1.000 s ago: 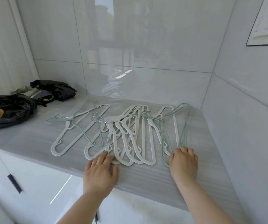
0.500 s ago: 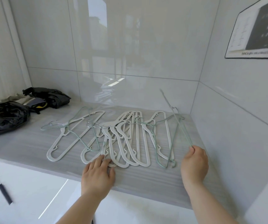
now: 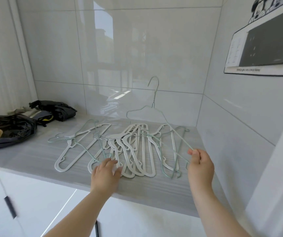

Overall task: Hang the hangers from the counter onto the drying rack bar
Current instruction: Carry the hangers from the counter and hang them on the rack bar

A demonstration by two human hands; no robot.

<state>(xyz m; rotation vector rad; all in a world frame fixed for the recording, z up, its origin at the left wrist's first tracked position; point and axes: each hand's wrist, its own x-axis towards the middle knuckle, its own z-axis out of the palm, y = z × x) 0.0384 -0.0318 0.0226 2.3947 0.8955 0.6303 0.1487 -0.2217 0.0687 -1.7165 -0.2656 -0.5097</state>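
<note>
On the counter [image 3: 35, 156]: grey stone-look slab with fine lengthwise streaks and a dull sheen; it bears the hanger pile.
White plastic hangers [image 3: 142, 151]: flat and broad-shouldered, with notched ends and metal hooks; they overlap in a fan at mid-counter.
Green wire hangers [image 3: 86, 147]: thin, pale mint coated wire; several lie threaded among the white ones.
Raised wire hanger [image 3: 153, 106]: same mint wire with a twisted neck, hook uppermost against the wall tiles [image 3: 103, 48]. It is tilted above the pile; whether its lower bar clears the others is unclear.
Right hand [image 3: 200, 166]: thumb and fingertips pinched on the raised hanger's near end.
Left hand [image 3: 105, 175]: fingers straight, laid flat on the white hangers' near ends.
Wall tiles: large, glossy, pale grey, mirror-like.
Black plastic bag [image 3: 9, 129]: crinkled and shiny, at far left on the counter.
Dark fabric bundle [image 3: 55, 108]: soft and crumpled, behind the bag.
</note>
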